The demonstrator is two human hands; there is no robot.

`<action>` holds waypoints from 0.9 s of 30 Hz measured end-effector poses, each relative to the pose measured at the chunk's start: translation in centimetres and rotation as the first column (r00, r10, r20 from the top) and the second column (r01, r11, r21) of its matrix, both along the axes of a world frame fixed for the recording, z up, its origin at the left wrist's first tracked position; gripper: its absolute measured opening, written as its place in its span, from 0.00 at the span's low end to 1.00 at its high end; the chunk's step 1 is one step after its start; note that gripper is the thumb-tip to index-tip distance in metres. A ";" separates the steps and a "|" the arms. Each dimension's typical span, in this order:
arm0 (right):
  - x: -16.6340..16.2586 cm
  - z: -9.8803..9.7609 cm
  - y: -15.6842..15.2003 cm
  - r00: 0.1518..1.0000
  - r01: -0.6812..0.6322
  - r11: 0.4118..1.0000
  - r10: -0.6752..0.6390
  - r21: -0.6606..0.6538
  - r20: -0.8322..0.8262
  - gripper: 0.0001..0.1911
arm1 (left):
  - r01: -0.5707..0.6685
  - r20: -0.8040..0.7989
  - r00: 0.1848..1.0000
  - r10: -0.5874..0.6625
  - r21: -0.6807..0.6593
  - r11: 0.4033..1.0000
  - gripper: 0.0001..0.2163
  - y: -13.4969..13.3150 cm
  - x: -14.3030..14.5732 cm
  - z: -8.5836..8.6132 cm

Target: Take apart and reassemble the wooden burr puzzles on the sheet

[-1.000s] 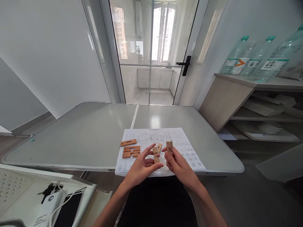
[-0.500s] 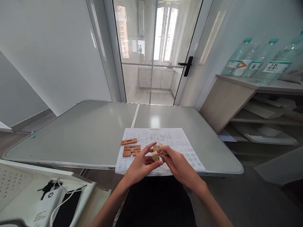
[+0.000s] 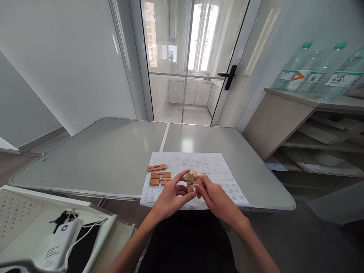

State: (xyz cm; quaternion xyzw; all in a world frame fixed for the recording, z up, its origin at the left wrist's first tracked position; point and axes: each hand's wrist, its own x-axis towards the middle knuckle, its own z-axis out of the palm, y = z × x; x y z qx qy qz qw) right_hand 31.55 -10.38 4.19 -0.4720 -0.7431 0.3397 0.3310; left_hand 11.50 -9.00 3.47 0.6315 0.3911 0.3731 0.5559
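Note:
My left hand [image 3: 170, 198] and my right hand [image 3: 216, 198] meet over the near edge of a printed instruction sheet [image 3: 210, 167]. Between their fingertips they pinch a small cluster of interlocked wooden puzzle pieces [image 3: 191, 179], light tan, held just above the paper. Both hands have fingers curled round the cluster. Three loose flat wooden pieces with notches [image 3: 159, 177] lie on the sheet's left edge, a short way left of my left hand.
The sheet rests on a grey folding table [image 3: 113, 151]. A white tray with a power bank, cable and black phone [image 3: 61, 242] sits at the lower left. A shelf with water bottles [image 3: 313, 76] stands at the right; glass doors [image 3: 187, 57] are behind.
One second ago my right hand held a separate wooden block apart from the left hand's pieces. It has moved left and the block now sits joined with the cluster between both hands.

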 end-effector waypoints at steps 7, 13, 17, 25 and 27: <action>0.6 0.2 0.3 0.992 -0.073 0.997 0.071 0.008 0.106 0.14 | -0.019 -0.037 0.999 0.021 0.056 0.998 0.34 0.0 0.2 0.1; 1.0 1.1 0.9 0.984 -0.063 0.997 0.053 0.051 0.170 0.17 | -0.029 -0.070 0.997 0.040 0.152 0.988 0.32 -0.1 0.4 -0.3; 1.1 1.5 0.8 0.979 -0.036 0.998 0.023 0.060 0.202 0.19 | -0.002 -0.044 0.999 0.010 0.173 0.985 0.30 -0.3 0.6 -0.1; 1.2 1.5 0.8 0.991 0.005 0.999 -0.010 0.039 0.134 0.23 | 0.006 -0.022 1.000 -0.002 0.144 0.990 0.29 -0.7 0.4 0.5; 1.1 1.6 0.9 0.991 0.008 0.999 -0.012 0.031 0.135 0.23 | 0.015 -0.028 1.000 -0.011 0.144 0.990 0.29 -0.8 0.3 0.6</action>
